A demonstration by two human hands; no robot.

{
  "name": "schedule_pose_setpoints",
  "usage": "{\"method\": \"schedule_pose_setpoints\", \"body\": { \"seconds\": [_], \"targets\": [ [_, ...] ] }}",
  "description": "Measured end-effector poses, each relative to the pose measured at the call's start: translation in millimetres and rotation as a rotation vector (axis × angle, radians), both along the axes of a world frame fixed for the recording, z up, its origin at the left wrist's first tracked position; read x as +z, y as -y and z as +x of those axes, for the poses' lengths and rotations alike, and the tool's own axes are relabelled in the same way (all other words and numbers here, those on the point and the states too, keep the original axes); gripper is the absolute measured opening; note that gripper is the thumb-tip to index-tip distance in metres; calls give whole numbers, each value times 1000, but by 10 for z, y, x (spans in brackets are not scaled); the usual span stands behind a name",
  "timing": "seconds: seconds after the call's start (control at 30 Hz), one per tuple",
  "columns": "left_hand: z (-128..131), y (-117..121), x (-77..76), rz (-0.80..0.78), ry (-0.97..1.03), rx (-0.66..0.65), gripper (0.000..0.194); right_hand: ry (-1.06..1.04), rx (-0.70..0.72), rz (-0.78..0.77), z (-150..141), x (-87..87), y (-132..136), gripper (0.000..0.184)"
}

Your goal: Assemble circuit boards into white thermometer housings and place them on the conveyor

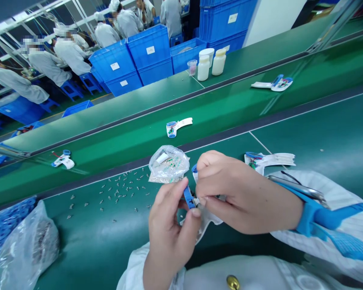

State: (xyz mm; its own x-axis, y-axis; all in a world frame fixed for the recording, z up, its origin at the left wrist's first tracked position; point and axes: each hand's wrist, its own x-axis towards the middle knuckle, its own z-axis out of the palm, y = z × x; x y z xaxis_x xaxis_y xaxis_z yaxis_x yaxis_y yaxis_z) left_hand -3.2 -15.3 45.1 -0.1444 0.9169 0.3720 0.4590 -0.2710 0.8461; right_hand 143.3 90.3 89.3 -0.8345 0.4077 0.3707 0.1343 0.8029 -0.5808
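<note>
My left hand [172,225] pinches a small blue plastic part [189,197] between thumb and fingertips. My right hand [230,189] is closed right beside it, fingertips at the part's dark and metallic inner side; what they grip is hidden. Below and behind both hands lies a white plastic housing [210,219], mostly covered. A clear plastic bag [169,163] of small parts sits just beyond my hands. Loose small metal pieces [117,193] are scattered to the left. Another white housing half [275,160] with a blue rim and wires rests beyond my right wrist.
A green conveyor belt [133,139] runs across, carrying white housings [181,125] with wires. Bags of blue parts [9,227] and small pieces [42,237] lie at left. White bottles [203,67] stand on the far ledge. Blue crates [149,48] and several people in white [107,34] are behind.
</note>
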Motion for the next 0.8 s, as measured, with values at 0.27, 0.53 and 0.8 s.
{"method": "schedule_pose_setpoints", "body": {
  "seconds": [0.27,0.53,0.8],
  "targets": [
    [82,-2,5,32,-287,-25,47,-25,34,-106,12,-7,10,28],
    [250,0,86,-94,-479,89,26,-8,66,-168,42,30,49,30],
    [314,7,125,-75,-765,184,24,-12,70,-227,89,2,77,31]
  ]
}}
